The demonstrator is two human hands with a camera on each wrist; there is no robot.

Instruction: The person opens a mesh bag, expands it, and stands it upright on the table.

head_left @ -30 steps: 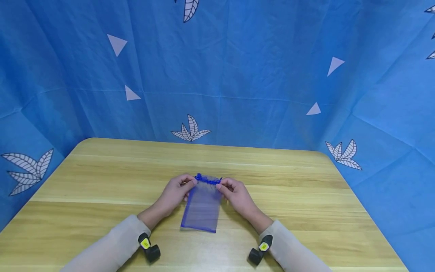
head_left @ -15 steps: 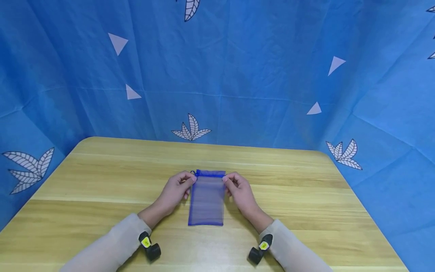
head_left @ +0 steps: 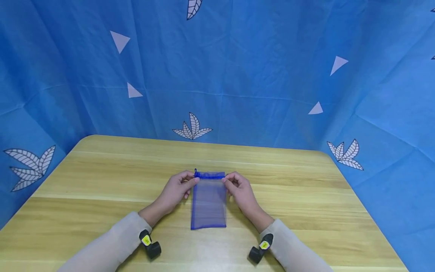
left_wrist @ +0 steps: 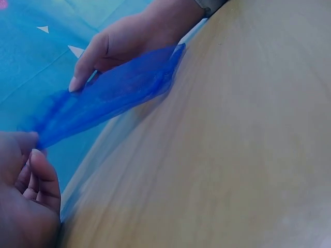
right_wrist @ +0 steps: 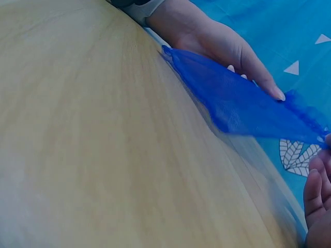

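Note:
A sheer blue drawstring pouch (head_left: 209,204) hangs flat between my two hands, its gathered top at the far side and its bottom edge towards me. My left hand (head_left: 175,189) pinches the upper left corner between thumb and fingers. At the upper right corner my right hand (head_left: 240,192) holds it the same way. In the left wrist view the pouch (left_wrist: 124,88) slants down to the table at its bottom. The right wrist view shows the mesh pouch (right_wrist: 232,98) stretched from hand to hand, its top raised off the wood.
The light wooden table (head_left: 102,181) spreads out around the hands. A blue curtain (head_left: 221,68) with white leaves and triangles hangs behind it and along both sides. Each sleeve cuff carries a small black camera (head_left: 153,250).
The pouch was slanted and bunched at the top, then was pulled straight and wider. Its bottom edge has swung slightly to the right. Both hands keep their pinch.

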